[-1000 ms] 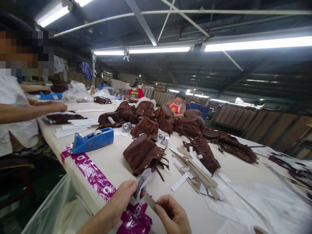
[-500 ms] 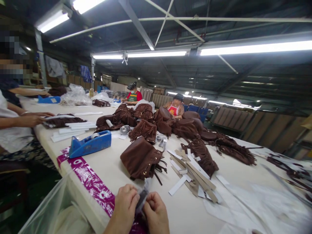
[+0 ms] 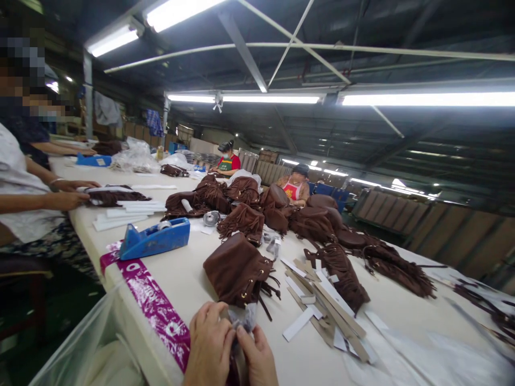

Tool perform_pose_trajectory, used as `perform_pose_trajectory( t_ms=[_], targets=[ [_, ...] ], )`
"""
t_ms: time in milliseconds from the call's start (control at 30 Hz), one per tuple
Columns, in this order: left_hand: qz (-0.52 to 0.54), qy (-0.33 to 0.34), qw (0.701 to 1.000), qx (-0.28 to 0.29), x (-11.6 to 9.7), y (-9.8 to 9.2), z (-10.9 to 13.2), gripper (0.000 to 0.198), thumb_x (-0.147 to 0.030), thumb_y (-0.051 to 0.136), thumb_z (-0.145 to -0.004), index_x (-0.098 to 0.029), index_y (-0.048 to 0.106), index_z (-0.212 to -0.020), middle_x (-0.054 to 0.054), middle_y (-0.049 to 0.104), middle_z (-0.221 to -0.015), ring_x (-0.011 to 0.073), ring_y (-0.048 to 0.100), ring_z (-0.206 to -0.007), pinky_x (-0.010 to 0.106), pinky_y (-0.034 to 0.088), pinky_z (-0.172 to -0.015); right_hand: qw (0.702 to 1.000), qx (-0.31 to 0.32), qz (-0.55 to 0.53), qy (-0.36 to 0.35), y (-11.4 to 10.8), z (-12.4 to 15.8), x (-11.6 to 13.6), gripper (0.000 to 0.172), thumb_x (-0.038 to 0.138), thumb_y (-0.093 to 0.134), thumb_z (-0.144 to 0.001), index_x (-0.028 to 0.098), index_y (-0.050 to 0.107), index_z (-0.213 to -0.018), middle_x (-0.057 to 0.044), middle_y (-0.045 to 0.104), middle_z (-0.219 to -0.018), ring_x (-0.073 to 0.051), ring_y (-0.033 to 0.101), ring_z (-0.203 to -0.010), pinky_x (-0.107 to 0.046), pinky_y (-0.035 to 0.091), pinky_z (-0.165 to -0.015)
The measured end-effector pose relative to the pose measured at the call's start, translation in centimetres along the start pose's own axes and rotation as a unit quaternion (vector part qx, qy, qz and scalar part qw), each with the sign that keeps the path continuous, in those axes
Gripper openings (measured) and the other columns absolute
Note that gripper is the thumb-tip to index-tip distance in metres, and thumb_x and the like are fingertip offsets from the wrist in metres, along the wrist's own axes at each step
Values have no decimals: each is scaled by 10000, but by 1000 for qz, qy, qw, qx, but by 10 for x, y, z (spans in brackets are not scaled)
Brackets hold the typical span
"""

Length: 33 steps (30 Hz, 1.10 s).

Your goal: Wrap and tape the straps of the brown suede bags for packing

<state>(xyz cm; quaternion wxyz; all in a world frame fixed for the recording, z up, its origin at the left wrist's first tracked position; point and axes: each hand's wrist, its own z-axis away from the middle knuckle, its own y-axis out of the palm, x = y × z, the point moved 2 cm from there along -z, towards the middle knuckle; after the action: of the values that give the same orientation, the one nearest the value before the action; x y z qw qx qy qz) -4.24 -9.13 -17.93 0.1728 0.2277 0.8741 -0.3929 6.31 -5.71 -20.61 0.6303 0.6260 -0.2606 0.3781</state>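
My left hand (image 3: 210,343) and my right hand (image 3: 257,355) are close together at the front of the table, fingers closed. Pinched between them is a dark strip wrapped in clear plastic (image 3: 246,317); fingers hide most of it, so its exact kind is unclear. Just beyond my fingers, a brown drawstring bag (image 3: 231,271) lies tipped on its side, its gold eyelets and cords facing right.
A blue tape dispenser (image 3: 156,238) stands left on purple printed tape (image 3: 151,303). Cardboard and paper strips (image 3: 322,300) lie right, below a fringed brown bag (image 3: 340,271). More brown bags (image 3: 277,201) are heaped behind. A co-worker's hands (image 3: 74,195) work at far left.
The view has shifted slightly, moving the scene right and down. My hands have drawn closer together, and the wrapped strip is tilted differently and more covered by my fingers.
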Motion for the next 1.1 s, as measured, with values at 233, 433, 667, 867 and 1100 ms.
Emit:
perform_pose_trajectory(
  t_ms=[233,433,667,867,1100],
  targets=[
    [-5,-29,999,-20,-6,-5,-10,228,-260,528,-850,-212,653,-665,74,626,-1224,351,453,-1175,572,366,-950,1000,-15,9,-13,-5,-9,-8,440,483,846,-590,184,633,-831,-28,749,-771,-201,694,-733,-296,547,-702],
    [80,-96,992,17,-2,-5,-9,259,-342,591,-832,-223,660,-613,63,656,-1172,337,481,-1156,539,384,-959,999,-18,27,-11,-13,-14,-10,456,496,833,-603,184,674,-896,-47,757,-836,-226,702,-784,-326,553,-730],
    [218,-186,957,-37,5,8,-4,143,-371,692,-719,-228,703,-734,79,686,-1048,300,550,-1047,461,413,-973,998,-52,-23,-13,-10,-15,-17,520,471,877,-522,176,661,-892,-47,763,-826,-234,714,-798,-321,565,-738],
    [302,-216,928,-37,12,17,0,235,-394,597,-760,-224,742,-832,95,680,-1075,302,551,-1084,452,406,-1015,999,-24,-38,-1,0,-6,-8,546,421,914,-459,158,672,-872,-71,762,-802,-247,715,-789,-296,571,-655],
    [300,-214,929,26,4,-2,0,340,-457,573,-763,-224,750,-938,112,667,-1110,315,524,-1125,471,381,-1042,996,-18,-36,76,0,2,6,562,340,931,-470,164,681,-942,-62,763,-852,-111,648,-508,-143,468,-397]
  ],
)
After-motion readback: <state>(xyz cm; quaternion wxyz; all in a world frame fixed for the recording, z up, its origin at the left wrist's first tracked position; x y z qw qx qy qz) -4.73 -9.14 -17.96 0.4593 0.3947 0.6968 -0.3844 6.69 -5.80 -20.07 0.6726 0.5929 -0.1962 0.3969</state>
